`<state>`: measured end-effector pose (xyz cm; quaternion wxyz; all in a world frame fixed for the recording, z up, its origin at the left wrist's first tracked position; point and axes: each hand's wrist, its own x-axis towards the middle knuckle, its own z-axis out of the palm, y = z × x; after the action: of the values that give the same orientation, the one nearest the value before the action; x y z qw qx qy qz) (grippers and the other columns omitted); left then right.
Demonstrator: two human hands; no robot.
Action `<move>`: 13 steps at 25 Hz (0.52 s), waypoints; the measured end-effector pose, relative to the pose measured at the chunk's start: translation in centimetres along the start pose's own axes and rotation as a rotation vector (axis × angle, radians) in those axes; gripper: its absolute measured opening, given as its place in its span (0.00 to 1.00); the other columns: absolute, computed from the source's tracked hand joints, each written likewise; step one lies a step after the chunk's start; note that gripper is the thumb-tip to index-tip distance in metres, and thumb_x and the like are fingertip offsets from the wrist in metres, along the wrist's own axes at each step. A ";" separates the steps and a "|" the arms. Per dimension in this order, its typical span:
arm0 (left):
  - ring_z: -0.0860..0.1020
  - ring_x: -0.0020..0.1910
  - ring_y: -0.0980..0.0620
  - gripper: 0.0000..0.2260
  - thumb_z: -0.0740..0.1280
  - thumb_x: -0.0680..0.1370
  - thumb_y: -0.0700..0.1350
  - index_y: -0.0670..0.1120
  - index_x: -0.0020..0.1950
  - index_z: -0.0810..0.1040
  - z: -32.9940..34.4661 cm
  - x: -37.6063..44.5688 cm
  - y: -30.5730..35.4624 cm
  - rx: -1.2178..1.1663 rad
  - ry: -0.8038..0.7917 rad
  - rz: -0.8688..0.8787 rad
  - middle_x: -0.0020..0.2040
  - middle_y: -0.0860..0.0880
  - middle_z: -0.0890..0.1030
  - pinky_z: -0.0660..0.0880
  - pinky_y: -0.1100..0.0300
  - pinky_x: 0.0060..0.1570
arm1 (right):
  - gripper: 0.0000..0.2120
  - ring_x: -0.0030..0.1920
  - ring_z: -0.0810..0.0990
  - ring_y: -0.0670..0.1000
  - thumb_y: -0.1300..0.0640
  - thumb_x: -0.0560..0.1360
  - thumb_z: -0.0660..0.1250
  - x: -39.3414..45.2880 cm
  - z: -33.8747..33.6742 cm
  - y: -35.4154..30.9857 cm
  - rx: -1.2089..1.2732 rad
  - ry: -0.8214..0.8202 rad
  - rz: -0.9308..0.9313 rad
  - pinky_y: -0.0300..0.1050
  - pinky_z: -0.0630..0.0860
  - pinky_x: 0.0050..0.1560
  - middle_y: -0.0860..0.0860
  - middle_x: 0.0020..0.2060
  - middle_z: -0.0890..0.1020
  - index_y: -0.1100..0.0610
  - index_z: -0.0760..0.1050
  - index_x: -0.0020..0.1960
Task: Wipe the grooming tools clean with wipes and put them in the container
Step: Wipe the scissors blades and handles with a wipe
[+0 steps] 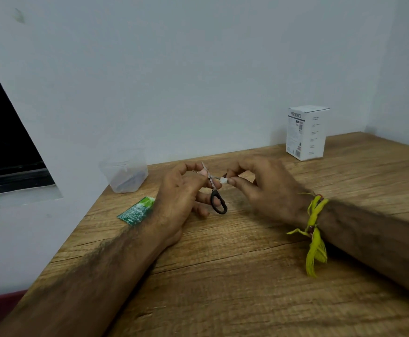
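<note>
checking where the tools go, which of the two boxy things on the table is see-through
The clear plastic container at the table's far left, beside the wall; dark items show inside. The other, a white cardboard box at far right, is opaque with printed text.

Pale grey-blue walls (198, 69) meeting in a far right corner; wood-grain tabletop (247, 276) against them; dark window opening (1, 132) at left, white sill (16, 200) beneath; soft, even light.

A white box (306, 132) with dark print stands upright on the wooden table (247, 276) at upper right, near the pale wall (198, 69).
</note>
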<state>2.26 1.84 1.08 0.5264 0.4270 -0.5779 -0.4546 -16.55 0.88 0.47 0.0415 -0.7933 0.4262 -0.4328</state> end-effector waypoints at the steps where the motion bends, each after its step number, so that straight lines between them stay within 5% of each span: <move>1: 0.82 0.32 0.44 0.08 0.65 0.83 0.43 0.42 0.60 0.75 -0.1 0.0 0.1 0.008 -0.001 0.019 0.46 0.42 0.87 0.75 0.60 0.24 | 0.01 0.50 0.78 0.44 0.57 0.76 0.71 0.1 -0.1 0.0 0.028 -0.017 0.020 0.40 0.72 0.44 0.45 0.47 0.83 0.52 0.81 0.46; 7: 0.83 0.37 0.45 0.13 0.71 0.78 0.36 0.43 0.61 0.76 -0.6 0.1 -0.2 0.034 -0.042 0.050 0.45 0.42 0.86 0.80 0.58 0.34 | 0.02 0.38 0.84 0.48 0.63 0.76 0.72 0.4 -0.4 -0.2 0.345 -0.014 0.188 0.40 0.81 0.39 0.52 0.39 0.85 0.59 0.82 0.45; 13: 0.83 0.37 0.47 0.06 0.73 0.75 0.33 0.38 0.51 0.83 -0.6 0.3 -0.8 0.068 0.018 0.004 0.39 0.39 0.84 0.80 0.60 0.35 | 0.03 0.42 0.85 0.48 0.63 0.75 0.72 0.5 -0.5 0.3 0.437 0.034 0.282 0.45 0.83 0.45 0.52 0.40 0.86 0.60 0.83 0.48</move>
<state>2.85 1.31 0.37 0.5176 0.4476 -0.5890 -0.4299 -17.00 0.53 0.98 0.2647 -0.6909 0.4294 -0.5179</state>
